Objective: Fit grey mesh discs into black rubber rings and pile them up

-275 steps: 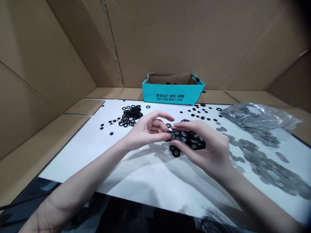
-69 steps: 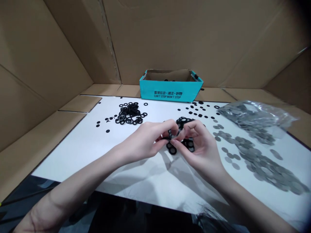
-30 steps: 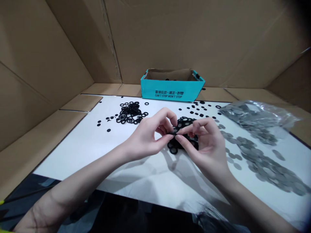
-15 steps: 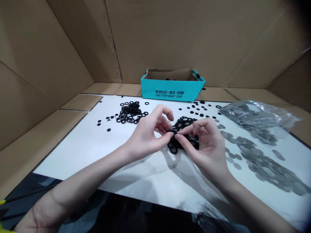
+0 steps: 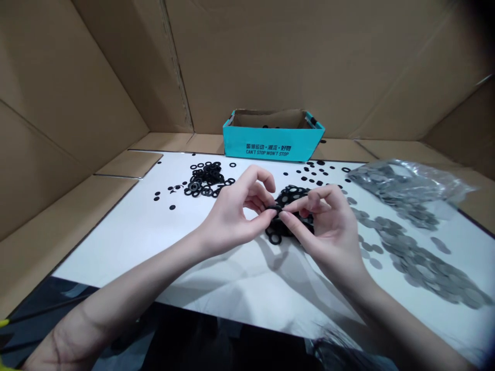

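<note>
Between my two hands is a small black ring [image 5: 275, 208], held nearly flat. My left hand [image 5: 243, 211] pinches its left side between thumb and fingers, with the index finger arched above. On the right side, the thumb and index fingertip of my right hand [image 5: 328, 221] press against the ring, the other fingers curled. Just behind and below the fingers lies a pile of black rings with grey centres [image 5: 292, 195], partly covered by my right hand. One ring [image 5: 275, 238] shows at the pile's near edge. Whether a grey disc sits in the held ring is too small to tell.
A heap of black rings [image 5: 209, 175] lies to the left, with small black discs [image 5: 172, 207] scattered nearby. More small black discs [image 5: 303, 179] lie behind my right hand. Grey discs [image 5: 429, 268] spread along the right, below a clear plastic bag [image 5: 410, 180]. A turquoise box [image 5: 273, 143] stands behind.
Over the last second both hands stay almost in place around the ring. Earlier they were lower and the fingers closer together; the left index finger has since lifted off and arched.
</note>
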Motion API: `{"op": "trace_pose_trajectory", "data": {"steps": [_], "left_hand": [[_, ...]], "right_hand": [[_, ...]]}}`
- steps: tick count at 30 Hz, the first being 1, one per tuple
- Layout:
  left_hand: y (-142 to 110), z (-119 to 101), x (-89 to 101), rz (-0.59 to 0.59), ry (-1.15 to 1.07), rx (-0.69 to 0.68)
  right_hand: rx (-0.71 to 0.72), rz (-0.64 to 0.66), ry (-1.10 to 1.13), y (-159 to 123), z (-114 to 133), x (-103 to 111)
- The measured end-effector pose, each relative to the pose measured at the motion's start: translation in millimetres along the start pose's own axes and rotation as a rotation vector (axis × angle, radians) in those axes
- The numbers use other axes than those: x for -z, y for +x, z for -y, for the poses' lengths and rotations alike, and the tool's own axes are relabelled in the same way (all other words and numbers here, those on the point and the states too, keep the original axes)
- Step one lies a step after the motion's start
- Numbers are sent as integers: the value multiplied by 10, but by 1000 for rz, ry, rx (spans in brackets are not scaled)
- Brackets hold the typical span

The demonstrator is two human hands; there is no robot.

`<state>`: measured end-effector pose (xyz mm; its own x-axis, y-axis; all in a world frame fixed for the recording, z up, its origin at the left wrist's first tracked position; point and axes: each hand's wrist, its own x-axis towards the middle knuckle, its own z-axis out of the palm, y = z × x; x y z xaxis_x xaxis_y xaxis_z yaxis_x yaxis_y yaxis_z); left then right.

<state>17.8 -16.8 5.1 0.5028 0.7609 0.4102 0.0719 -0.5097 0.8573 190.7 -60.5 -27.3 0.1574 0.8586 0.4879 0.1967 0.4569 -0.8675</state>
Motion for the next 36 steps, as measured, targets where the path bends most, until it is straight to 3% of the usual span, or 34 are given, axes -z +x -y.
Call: {"op": "trace_pose_trajectory", "data": {"steps": [12,16,21,28,32,36], "left_hand": [[-21,18,-2,-1,21,-7],[0,39,43,35,-25,-63],[31,88,84,64,10,-240],[10,82,69,49,101,-353],[1,83,47,34,160,-347],[-9,99,27,48,135,-250]], "right_hand": [[16,-23,-39,-7,2,4],[-142,23,123,31,-14,44],[-337,122,340,82,-11,81],[-473,213,423,103,35,68],[-453,203,389,103,12,64],[-340,151,318,92,-10,51]]}}
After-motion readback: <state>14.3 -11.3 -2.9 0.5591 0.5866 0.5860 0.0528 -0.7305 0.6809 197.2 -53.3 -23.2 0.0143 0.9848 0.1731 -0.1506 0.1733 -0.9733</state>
